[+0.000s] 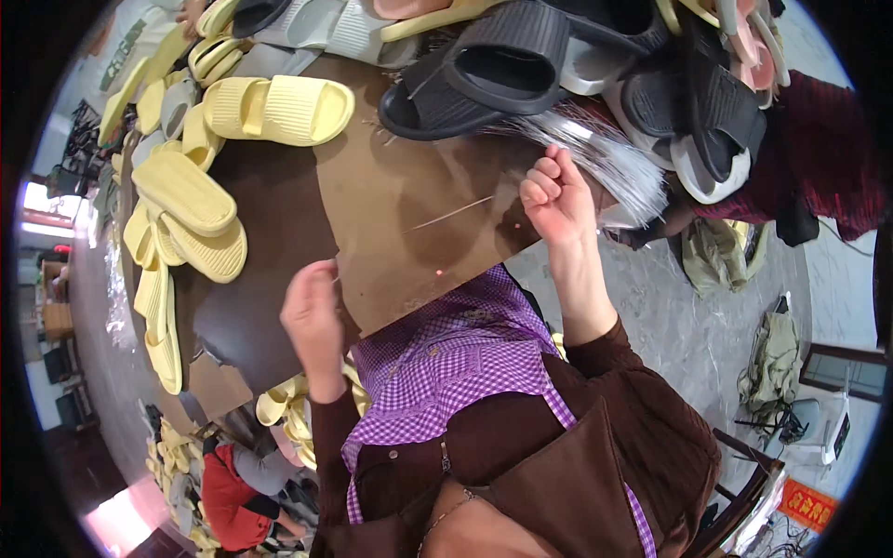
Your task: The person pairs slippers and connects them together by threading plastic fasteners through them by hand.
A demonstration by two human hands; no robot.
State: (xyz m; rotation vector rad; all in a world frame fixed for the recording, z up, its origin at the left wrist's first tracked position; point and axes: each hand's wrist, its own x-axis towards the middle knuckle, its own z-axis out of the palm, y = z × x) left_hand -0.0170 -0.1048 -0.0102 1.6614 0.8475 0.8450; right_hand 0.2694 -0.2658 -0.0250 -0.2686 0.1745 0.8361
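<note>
My right hand (pixel 561 197) is raised over the right side of the brown cardboard sheet (pixel 391 177). Its fingers are curled in a pinch, and whatever they may hold is too small to make out. Close beside it lies a bundle of thin whitish strands (pixel 619 167). My left hand (pixel 312 305) hovers by the near left edge of the cardboard, its fingers smeared by motion. A single thin strand (pixel 451 214) lies on the cardboard between my hands. Beyond it rests a black slide sandal (pixel 479 70), and a yellow slide sandal (pixel 279 110) sits at the far left.
More yellow slides (pixel 186 195) line the table's left side. Black, grey and pink slides (pixel 744 46) crowd the far edge. Dark red cloth (pixel 828 158) hangs at the right. A person in a red vest (pixel 233 493) bends near piled slides at the lower left.
</note>
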